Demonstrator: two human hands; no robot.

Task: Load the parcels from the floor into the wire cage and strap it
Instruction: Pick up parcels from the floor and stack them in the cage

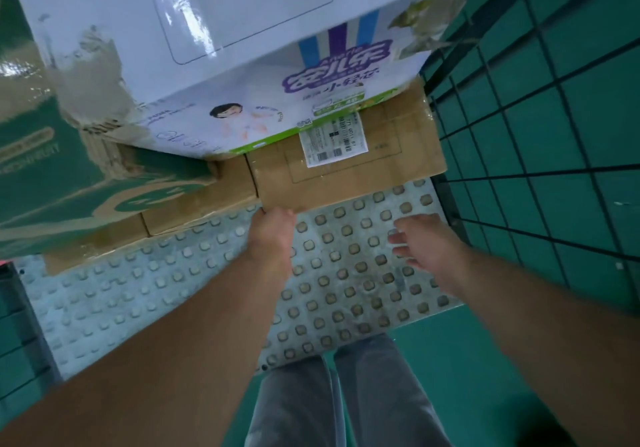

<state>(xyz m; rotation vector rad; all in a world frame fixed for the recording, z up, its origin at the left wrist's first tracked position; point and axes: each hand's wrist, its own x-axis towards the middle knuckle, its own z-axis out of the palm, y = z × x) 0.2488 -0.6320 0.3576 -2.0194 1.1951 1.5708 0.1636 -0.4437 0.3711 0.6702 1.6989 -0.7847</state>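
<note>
parcel (349,173) flat, long axis sideways, left hand (273,235) gripping

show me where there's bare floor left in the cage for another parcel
Free: the studded plate in front of the brown cartons, from the wire side on the right across leftward. Crowded: the back, where the white carton and green carton sit stacked on them.

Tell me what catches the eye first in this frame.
A big white carton with purple print fills the top, stacked on a flat brown box bearing a shipping label. Below, the left hand meets that box's near edge, and the right hand hovers open over the studded floor plate.
</note>
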